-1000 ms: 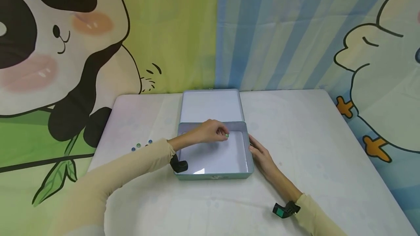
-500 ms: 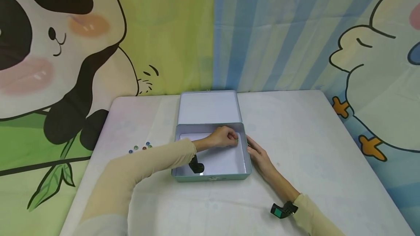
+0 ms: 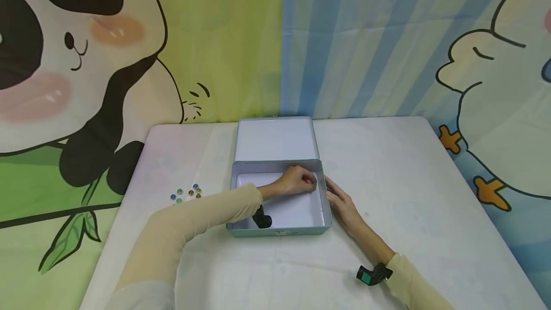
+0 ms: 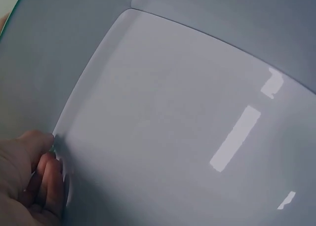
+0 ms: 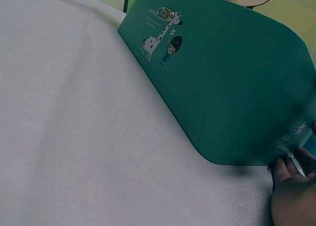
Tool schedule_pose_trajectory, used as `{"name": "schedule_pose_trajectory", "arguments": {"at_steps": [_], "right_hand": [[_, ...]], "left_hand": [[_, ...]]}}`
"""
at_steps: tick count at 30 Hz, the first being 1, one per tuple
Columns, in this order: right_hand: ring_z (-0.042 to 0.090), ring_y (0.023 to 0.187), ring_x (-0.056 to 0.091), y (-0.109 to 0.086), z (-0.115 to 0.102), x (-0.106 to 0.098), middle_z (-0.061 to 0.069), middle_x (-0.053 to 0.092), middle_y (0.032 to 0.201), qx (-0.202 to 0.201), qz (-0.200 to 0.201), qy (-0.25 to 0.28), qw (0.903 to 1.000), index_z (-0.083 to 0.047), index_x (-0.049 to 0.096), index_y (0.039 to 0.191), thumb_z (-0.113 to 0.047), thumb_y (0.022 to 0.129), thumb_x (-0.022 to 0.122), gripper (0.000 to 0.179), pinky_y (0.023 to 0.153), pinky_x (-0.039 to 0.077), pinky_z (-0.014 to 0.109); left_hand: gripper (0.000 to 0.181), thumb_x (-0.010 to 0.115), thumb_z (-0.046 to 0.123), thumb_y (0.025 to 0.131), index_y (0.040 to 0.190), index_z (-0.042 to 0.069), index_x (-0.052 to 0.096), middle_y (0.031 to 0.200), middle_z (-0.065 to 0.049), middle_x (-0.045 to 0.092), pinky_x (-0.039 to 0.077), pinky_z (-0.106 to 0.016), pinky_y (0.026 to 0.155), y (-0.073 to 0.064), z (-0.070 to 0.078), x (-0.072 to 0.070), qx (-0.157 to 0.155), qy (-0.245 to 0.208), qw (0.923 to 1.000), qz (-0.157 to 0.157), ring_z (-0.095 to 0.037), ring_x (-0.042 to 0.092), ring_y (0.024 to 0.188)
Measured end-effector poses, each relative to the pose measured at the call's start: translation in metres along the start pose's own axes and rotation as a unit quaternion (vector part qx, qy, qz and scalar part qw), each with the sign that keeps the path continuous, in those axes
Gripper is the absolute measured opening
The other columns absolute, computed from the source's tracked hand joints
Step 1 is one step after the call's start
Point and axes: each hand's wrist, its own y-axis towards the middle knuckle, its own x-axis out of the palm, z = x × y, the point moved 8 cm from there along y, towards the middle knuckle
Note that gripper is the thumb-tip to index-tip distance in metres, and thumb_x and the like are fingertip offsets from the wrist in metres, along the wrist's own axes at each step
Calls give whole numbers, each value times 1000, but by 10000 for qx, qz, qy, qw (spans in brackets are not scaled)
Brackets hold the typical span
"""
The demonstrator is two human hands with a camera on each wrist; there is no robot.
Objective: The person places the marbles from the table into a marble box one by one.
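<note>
Inside the box (image 3: 301, 232), the left hand (image 3: 296, 180) pinches a green marble (image 3: 315, 184) at its fingertips.

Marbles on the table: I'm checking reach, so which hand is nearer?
Left. The left hand is inside the hinged box, right of the marbles; the right hand is farther right, at the box's outer side.

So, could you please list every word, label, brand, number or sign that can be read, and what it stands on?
No text can be read.
Green rectangular metal-looking box, front wall: pale lettering beside the white printed giraffe, too small and blurred.
Same box, right wall by the person's bare right hand: more pale lettering beside a white printed flower, too blurred.
</note>
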Motion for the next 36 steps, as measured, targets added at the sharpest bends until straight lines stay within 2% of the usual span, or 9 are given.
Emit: {"name": "schedule_pose_trajectory", "arguments": {"at_steps": [5, 13, 17, 22, 25, 29, 32, 36], "right_hand": [[37, 148, 20, 1, -1, -1, 15, 21, 161, 30, 53, -35, 10000, -12, 23, 155, -24, 101, 42, 58, 120, 16, 54], [35, 150, 18, 1, 0, -1, 12, 20, 162, 59, 62, 5, 10000, -14, 23, 155, -25, 101, 43, 58, 121, 15, 53], [35, 150, 17, 2, -1, -1, 13, 19, 162, 1, 32, 66, 10000, -12, 22, 155, -24, 102, 42, 58, 121, 14, 53], [35, 150, 17, 2, 1, 0, 14, 19, 162, 51, 40, 140, 9999, -11, 21, 155, -24, 101, 44, 60, 121, 13, 52], [35, 150, 17, 1, 2, 1, 14, 20, 162, 86, 54, 159, 9998, -11, 22, 155, -24, 101, 44, 60, 121, 13, 52], [35, 150, 16, 0, 2, 0, 14, 21, 161, 33, 70, 113, 9999, -11, 22, 154, -24, 101, 44, 59, 122, 13, 53], [35, 150, 15, 0, 1, 0, 14, 21, 162, -38, 60, 70, 10000, -10, 22, 154, -24, 101, 44, 59, 122, 12, 54], [36, 151, 13, 1, 1, -2, 14, 20, 162, -50, 51, 73, 9999, -10, 22, 154, -24, 101, 44, 60, 122, 11, 54]], "left_hand": [[19, 71, 14, 86, 103, 6, 75, 90, -5, 75, 46, -11, 64, 0, -2, 1, -66, -74, 10000, -7, -1, 59, 71], [20, 70, 14, 87, 105, 6, 74, 91, -5, 74, 46, -10, 66, 2, -2, 2, 25, 1, 10000, -27, -2, 60, 74], [30, 71, 14, 86, 114, 2, 69, 89, -5, 72, 47, -12, 67, 3, -3, 1, 73, -76, 9999, -131, -3, 60, 73], [48, 75, 14, 82, 125, 1, 59, 93, -5, 68, 51, -17, 72, -4, -9, -4, -90, -207, 9989, -416, -7, 63, 78], [48, 74, 15, 84, 127, 3, 58, 100, -4, 67, 53, -19, 75, -14, -10, -13, -96, -210, 9980, -592, -10, 65, 86], [46, 70, 14, 88, 130, 2, 56, 109, -7, 66, 54, -21, 78, -34, -5, -34, 3, -392, 9964, -747, -15, 65, 95], [44, 67, 14, 90, 130, 0, 55, 113, -13, 65, 54, -23, 80, -51, 0, -53, 36, -675, 9950, -741, -17, 65, 97], [40, 67, 14, 90, 127, 3, 58, 115, -17, 65, 54, -25, 84, -75, 4, -77, 26, -947, 9940, -544, -15, 65, 95]]}}
